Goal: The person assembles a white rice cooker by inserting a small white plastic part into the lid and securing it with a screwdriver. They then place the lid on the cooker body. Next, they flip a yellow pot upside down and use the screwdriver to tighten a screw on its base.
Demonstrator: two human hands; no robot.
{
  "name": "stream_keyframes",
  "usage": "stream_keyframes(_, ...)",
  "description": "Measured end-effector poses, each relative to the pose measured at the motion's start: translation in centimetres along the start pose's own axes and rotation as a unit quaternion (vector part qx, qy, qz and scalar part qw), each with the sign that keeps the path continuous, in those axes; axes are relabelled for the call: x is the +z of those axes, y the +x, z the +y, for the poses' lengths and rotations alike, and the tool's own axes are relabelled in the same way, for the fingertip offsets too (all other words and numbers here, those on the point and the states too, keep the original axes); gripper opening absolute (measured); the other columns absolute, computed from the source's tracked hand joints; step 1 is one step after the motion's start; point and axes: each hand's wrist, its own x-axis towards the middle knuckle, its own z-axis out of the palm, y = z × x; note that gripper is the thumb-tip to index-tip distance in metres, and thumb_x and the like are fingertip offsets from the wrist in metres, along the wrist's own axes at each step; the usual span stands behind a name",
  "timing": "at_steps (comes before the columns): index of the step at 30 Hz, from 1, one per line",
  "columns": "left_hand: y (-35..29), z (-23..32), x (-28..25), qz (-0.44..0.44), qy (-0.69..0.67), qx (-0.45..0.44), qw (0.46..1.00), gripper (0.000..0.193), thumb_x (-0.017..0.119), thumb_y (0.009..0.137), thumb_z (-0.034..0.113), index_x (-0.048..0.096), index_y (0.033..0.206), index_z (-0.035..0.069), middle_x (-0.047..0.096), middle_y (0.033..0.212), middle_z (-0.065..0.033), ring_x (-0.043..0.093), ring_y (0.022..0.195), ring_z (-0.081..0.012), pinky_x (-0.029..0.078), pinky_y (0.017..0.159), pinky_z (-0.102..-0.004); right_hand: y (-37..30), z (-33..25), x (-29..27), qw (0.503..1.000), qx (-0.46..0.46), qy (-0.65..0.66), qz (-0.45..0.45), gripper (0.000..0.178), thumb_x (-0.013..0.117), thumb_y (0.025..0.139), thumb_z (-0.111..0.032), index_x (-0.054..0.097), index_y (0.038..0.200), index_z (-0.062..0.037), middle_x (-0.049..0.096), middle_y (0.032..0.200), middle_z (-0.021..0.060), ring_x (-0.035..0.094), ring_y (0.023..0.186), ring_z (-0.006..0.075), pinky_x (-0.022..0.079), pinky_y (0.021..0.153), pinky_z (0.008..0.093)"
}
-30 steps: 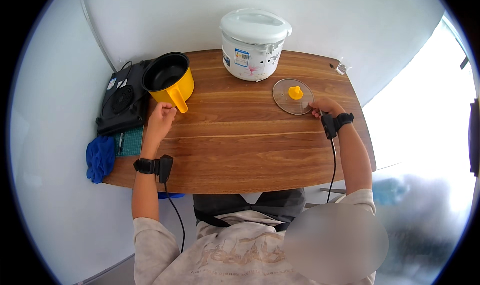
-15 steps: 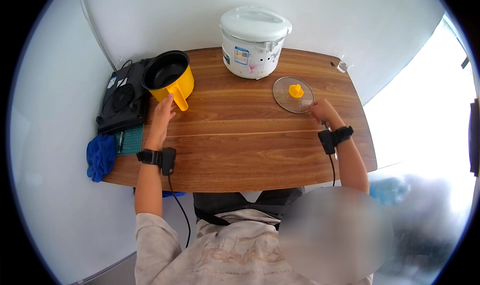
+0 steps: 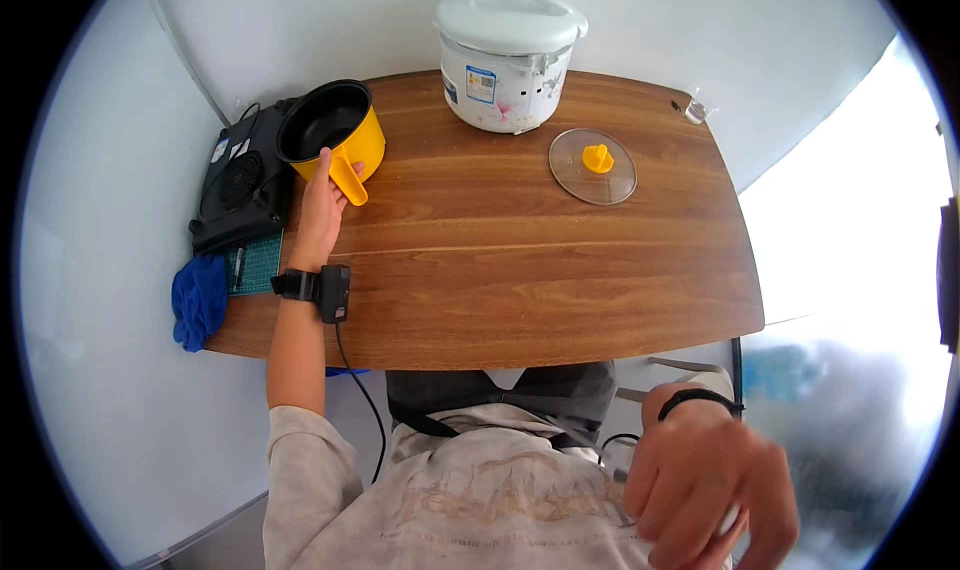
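Your left hand (image 3: pixel 322 202) is at the yellow pot (image 3: pixel 333 137), with the fingers curled around its yellow handle (image 3: pixel 349 178). The pot stands at the far left corner of the wooden table (image 3: pixel 500 260), partly over the black cooker (image 3: pixel 243 185). The white rice cooker (image 3: pixel 508 55) is to the right of the pot, and the glass lid (image 3: pixel 593 166) lies farther right. Your right hand (image 3: pixel 705 490) is well away from the pot, below the table edge, loosely bent; I cannot tell if it holds something.

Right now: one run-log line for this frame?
left hand: on yellow pot handle | right hand: off table, empty | glass lid: flat beside rice cooker
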Motion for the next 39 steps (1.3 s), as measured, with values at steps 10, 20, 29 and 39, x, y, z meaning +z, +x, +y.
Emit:
stream_keyframes(10, -0.5, -0.9, -0.8, 0.019, -0.024, 0.099, 0.995, 0.032, 0.045, 0.111, 0.035, 0.057, 0.122, 0.007, 0.061, 0.093, -0.0047, 0.057, 0.091, -0.0129, 0.045, 0.094, -0.0302, -1.4, 1.5, 2.6, 0.999, -0.026, 0.025, 0.009, 0.018, 0.063, 0.094, 0.003, 0.073, 0.104, -0.0074, 0.060, 0.072, 0.0053, 0.051, 0.047, 0.0097, 0.033, 0.040, 0.0247)
stream_keyframes(20, -7.6, 2.6, 3.2, -0.083, -0.154, -0.004, 0.985, 0.032, 0.043, 0.111, 0.039, 0.055, 0.100, 0.011, 0.052, 0.076, 0.0004, 0.053, 0.075, -0.0116, 0.047, 0.078, -0.0310, -0.8, 1.2, 2.2, 1.000, -0.011, -0.021, -0.001, 0.016, 0.064, 0.093, 0.003, 0.074, 0.102, -0.0062, 0.063, 0.077, 0.0070, 0.051, 0.047, 0.0096, 0.034, 0.041, 0.0258)
stream_keyframes(29, -11.4, 3.8, 4.0, -0.119, -0.281, -0.150, 0.940, 0.035, 0.043, 0.111, 0.041, 0.053, 0.091, 0.014, 0.044, 0.067, 0.0060, 0.046, 0.062, -0.0049, 0.045, 0.059, -0.0197, -4.0, 0.7, -0.6, 0.987, 0.031, -0.130, 0.086, 0.009, 0.074, 0.076, 0.005, 0.071, 0.084, 0.0013, 0.069, 0.077, 0.0103, 0.058, 0.052, 0.0189, 0.039, 0.039, 0.0316)
stream_keyframes(39, -12.4, 1.4, 4.3, -0.117, -0.403, -0.240, 0.875, 0.032, 0.038, 0.112, 0.035, 0.054, 0.099, 0.011, 0.051, 0.069, 0.0047, 0.052, 0.058, -0.0042, 0.051, 0.054, -0.0185, -6.6, 3.9, -5.1, 0.627, 0.417, -0.600, 0.272, 0.065, 0.077, 0.083, -0.011, 0.054, 0.143, -0.0104, 0.062, 0.117, 0.0125, 0.065, 0.084, 0.0267, 0.054, 0.072, 0.0335)
